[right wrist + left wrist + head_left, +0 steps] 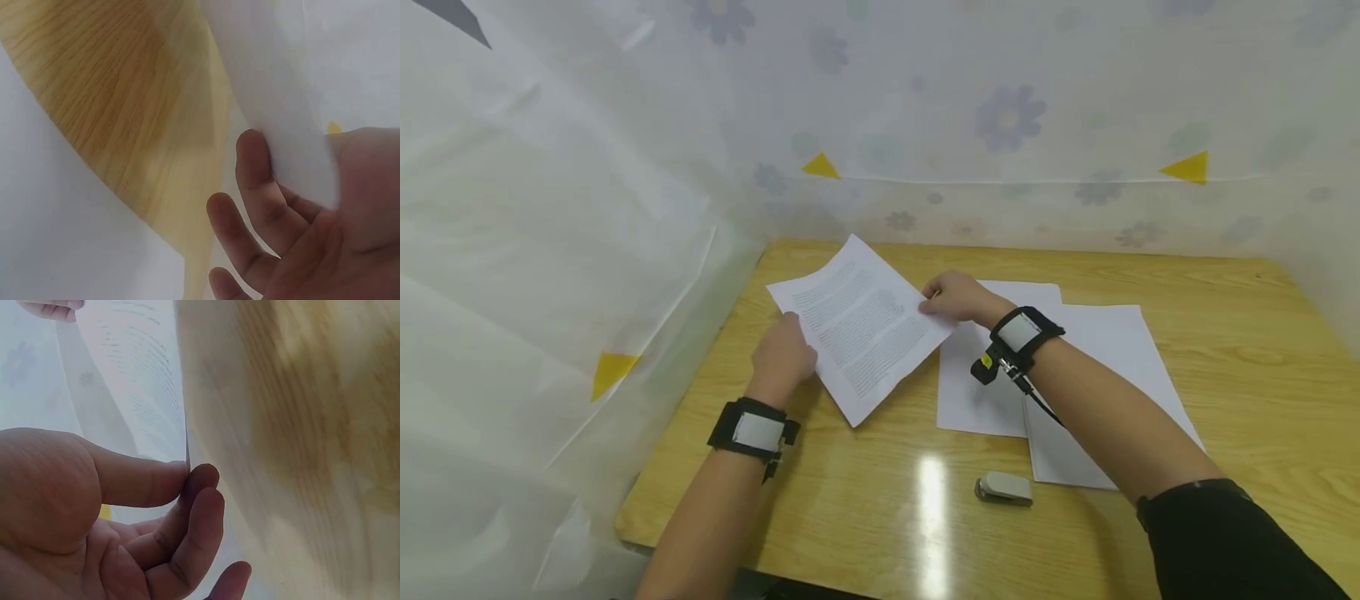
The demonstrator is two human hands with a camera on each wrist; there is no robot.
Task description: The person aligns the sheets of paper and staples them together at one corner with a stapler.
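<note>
Both hands hold one printed sheet (861, 329) just above the wooden table (1225, 350), left of centre in the head view. At the sheet's left edge, the left hand (784, 354) pinches the paper between thumb (134, 481) and curled fingers. At its right edge, the right hand (958, 297) grips with fingers (256, 169) underneath; its thumb is hidden behind the paper. Judging by this, one sheet is picked up, while two blank sheets (1075, 383) lie overlapped under the right forearm at centre right. Lower centre, a small grey stapler (1003, 488) lies untouched, so any fastening looks not yet done.
</note>
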